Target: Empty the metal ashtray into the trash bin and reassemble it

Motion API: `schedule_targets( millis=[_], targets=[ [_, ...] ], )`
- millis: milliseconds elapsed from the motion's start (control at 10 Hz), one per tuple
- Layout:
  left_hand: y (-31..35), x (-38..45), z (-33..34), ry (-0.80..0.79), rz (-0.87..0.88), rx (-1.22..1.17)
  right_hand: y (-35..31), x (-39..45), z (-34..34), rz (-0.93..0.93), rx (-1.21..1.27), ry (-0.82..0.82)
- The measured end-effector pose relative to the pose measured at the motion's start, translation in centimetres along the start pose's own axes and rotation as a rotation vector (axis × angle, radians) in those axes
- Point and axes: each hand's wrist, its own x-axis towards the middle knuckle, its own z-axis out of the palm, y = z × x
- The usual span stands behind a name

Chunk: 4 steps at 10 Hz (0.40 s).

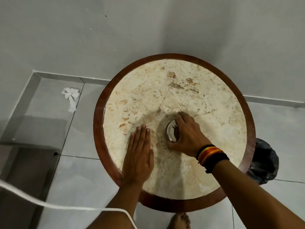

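Note:
A round metal ashtray (171, 131) with a shiny lid sits near the middle of a round marble table (165, 90) with a dark wooden rim. My right hand (186, 134) wraps over it from the right, fingers and thumb closed around its edge; most of the ashtray is hidden under the palm. My left hand (138, 154) lies flat on the tabletop just left of the ashtray, fingers together, holding nothing. A trash bin (264, 162) lined with a dark bag stands on the floor behind the table's right edge, partly hidden by the rim.
A crumpled white tissue (71, 98) lies on the grey tiled floor at the left near the wall. A white cord (49, 203) runs across the lower left. My bare foot (180, 221) shows below the table's near edge.

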Motion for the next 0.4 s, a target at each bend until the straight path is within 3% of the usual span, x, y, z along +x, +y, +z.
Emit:
schedule_targets(
  millis=[300,400],
  targets=[
    [-0.1,-0.4,-0.1,-0.041,0.020,-0.006,0.1,0.0,1.5,-0.044,-0.030,0.112],
    [0.3,0.2,-1.2,-0.014,0.057,-0.038,-0.1,-0.4,1.1,-0.054,-0.048,0.316]
  ],
)
